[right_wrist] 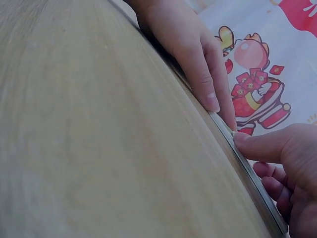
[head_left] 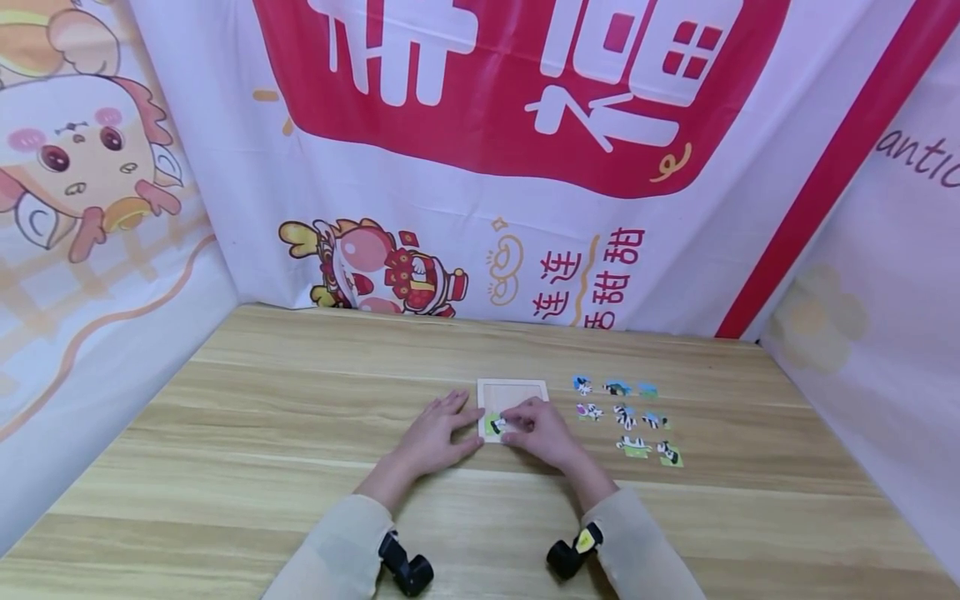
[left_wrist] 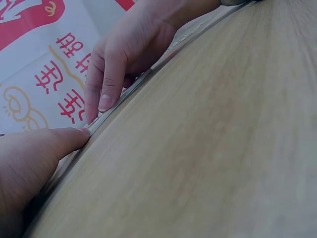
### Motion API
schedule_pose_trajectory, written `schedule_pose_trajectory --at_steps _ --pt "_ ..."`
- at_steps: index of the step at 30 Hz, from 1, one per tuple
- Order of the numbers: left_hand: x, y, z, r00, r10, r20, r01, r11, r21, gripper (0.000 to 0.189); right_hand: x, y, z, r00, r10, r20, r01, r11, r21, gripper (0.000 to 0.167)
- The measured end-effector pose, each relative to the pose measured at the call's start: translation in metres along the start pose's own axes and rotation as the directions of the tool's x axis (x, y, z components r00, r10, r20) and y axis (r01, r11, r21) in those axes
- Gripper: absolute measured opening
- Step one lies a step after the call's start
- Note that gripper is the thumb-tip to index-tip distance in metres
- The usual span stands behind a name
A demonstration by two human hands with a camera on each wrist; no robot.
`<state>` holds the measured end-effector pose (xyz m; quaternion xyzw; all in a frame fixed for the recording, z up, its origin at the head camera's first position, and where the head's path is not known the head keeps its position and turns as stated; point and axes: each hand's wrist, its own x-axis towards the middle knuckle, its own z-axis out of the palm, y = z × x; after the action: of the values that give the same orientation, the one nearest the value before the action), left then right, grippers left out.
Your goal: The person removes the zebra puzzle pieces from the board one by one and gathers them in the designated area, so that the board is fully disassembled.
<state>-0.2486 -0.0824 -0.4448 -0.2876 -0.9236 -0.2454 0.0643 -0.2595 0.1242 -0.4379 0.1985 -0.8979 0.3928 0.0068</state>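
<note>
A small wooden puzzle frame lies on the table. In its near left corner is a green puzzle piece with a black-and-white figure. My left hand lies flat at the frame's left side, its fingers fairly straight; thumb and forefinger touch the rim. My right hand reaches over the frame from the right and holds the piece between thumb and forefinger. In the right wrist view its thumb rests at the frame's edge and the other fingers curl in. Both wrist views show the frame only edge-on.
Several loose puzzle pieces, among them a striped piece and a green-edged piece, lie in rows right of the frame. The wooden table meets a printed cloth at the back, with more cloth at both sides.
</note>
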Motion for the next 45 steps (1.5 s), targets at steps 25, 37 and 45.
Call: schedule_pose_trajectory --at_steps 25,37,45 --pt "0.001 0.001 -0.002 1.0 -0.001 -0.004 0.001 1.0 0.0 0.049 0.001 -0.007 0.002 0.997 0.075 0.015 -0.076 0.989 0.123 0.032" --pt "-0.001 0.001 -0.001 1.0 -0.002 0.001 0.002 1.0 -0.004 0.049 -0.001 -0.007 -0.004 0.997 0.081 0.017 -0.083 0.983 0.163 0.03" --pt "-0.002 0.001 0.0 1.0 -0.005 0.003 0.005 1.0 -0.002 0.048 -0.009 -0.008 -0.021 0.991 0.132 0.003 -0.13 0.971 0.199 0.029"
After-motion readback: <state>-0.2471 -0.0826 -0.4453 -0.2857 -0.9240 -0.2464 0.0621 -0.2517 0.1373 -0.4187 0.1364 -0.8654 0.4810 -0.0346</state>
